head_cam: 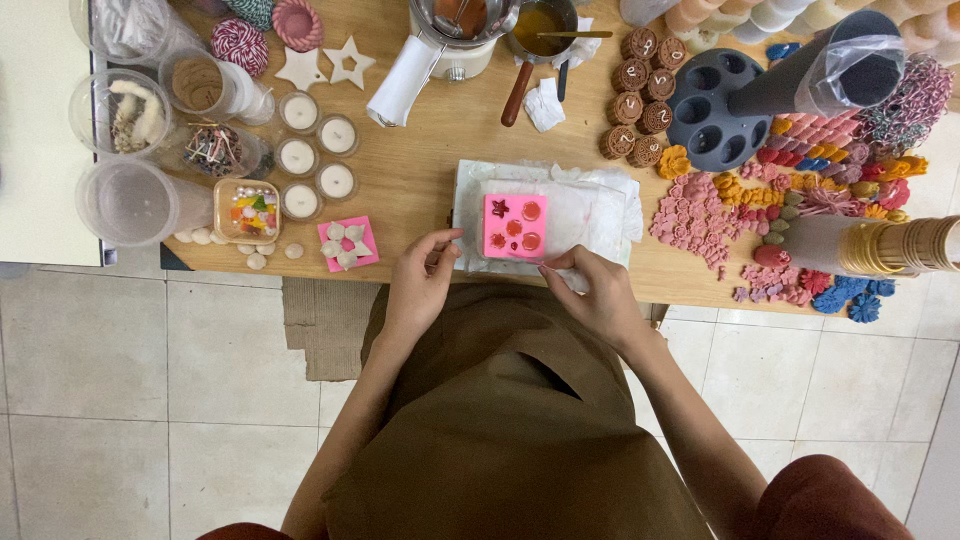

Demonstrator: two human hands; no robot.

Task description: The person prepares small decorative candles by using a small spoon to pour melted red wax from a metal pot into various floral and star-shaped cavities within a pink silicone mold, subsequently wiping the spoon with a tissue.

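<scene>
A pink silicone mould [515, 226] with several small flower-shaped cavities lies on a crumpled white sheet [590, 205] near the front edge of the wooden table [430, 170]. My left hand [420, 285] rests at the sheet's front left corner, fingers curled, thumb and fingertips pinching at its edge. My right hand [595, 290] sits at the sheet's front edge just right of the mould, fingers bent onto the sheet. Neither hand touches the mould itself.
Small white candles in glass cups [318, 155] and a pink tray of shells [347, 243] sit to the left. Pots with a wooden-handled spoon [520, 85] stand behind. Brown round pieces [640, 85], a dark round mould [715, 110] and many coloured wax flowers [800, 200] fill the right.
</scene>
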